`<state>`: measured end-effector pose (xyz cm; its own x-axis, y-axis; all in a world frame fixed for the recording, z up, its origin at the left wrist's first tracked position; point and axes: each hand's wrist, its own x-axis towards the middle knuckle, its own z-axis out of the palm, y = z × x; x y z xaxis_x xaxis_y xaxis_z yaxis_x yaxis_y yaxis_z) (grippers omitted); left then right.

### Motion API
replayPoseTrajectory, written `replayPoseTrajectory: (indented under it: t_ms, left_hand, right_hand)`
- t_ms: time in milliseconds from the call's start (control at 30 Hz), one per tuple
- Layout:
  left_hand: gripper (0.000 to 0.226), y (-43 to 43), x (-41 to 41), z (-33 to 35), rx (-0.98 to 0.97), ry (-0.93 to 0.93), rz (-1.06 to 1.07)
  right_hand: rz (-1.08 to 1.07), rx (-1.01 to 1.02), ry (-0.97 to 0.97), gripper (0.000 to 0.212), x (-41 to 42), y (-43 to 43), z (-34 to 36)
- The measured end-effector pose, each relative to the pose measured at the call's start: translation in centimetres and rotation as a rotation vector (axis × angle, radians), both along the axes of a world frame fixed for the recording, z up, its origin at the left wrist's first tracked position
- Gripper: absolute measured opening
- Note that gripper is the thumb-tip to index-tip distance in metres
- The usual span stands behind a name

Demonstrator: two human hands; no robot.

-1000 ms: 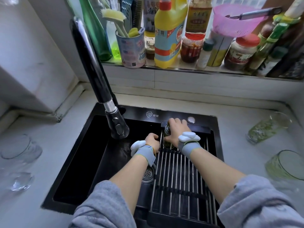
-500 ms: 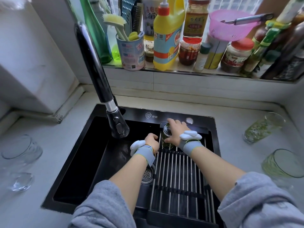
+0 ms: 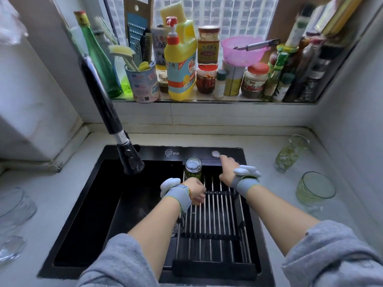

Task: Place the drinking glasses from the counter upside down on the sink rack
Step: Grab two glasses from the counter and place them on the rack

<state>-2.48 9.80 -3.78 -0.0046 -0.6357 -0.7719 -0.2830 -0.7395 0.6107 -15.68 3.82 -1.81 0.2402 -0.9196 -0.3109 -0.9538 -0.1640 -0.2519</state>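
A green-patterned drinking glass (image 3: 193, 169) stands upside down at the far left corner of the metal sink rack (image 3: 213, 226). My right hand (image 3: 228, 169) is off it, to its right, fingers apart over the rack's far edge, holding nothing. My left hand (image 3: 195, 191) rests curled on the rack's bars just in front of the glass. Two more green glasses wait on the right counter: one lies tilted (image 3: 291, 154), one stands upright (image 3: 315, 190). Clear glasses (image 3: 14, 206) sit on the left counter.
The black faucet (image 3: 112, 119) hangs over the black sink basin (image 3: 87, 214) left of the rack. The window sill behind holds a yellow detergent bottle (image 3: 182, 65), jars, bottles and a pink colander (image 3: 242, 50). A wall closes the right side.
My right hand has let go of the green glass, which now stands upside down on the rack, and has moved right. My left hand stayed on the bars.
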Motion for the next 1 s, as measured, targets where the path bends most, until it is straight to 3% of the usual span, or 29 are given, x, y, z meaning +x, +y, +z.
replayPoseTrajectory:
  t_ms: [100,200,367,500,700,833,1000]
  left_hand:
    - [0.031,-1.5,-3.7,1.7,-0.090,-0.003,-0.035]
    - [0.035,-3.3,-6.3,3.8,-0.117,0.128,-0.121]
    - [0.016,-8.0,-11.8,6.6,-0.412,-0.061,-0.136]
    - [0.060,-12.1,-16.1,7.4,-0.563,-0.246,-0.235]
    - [0.095,-16.8,-22.2,7.5,-0.670,-0.535,-0.635]
    - [0.090,-17.9,-23.5,6.5,-0.648,-0.613,-0.780]
    - [0.071,-18.0,-24.1,6.4,-0.672,-0.602,-0.736]
  right_hand:
    - [-0.088,-0.010,-0.005,0.053,-3.6,-0.7,0.5]
    - [-0.131,-0.035,-0.016,0.046,-6.2,-1.8,1.9]
    - [-0.324,-0.112,-0.029,0.039,-12.1,-4.3,4.0]
    - [-0.496,-0.153,-0.083,0.033,-16.7,-5.7,4.3]
    - [-0.665,-0.122,-0.119,0.033,-22.0,-7.4,3.4]
    - [-0.706,-0.049,-0.146,0.040,-22.5,-8.1,2.8]
    - [-0.734,-0.058,-0.201,0.029,-22.7,-8.7,2.0]
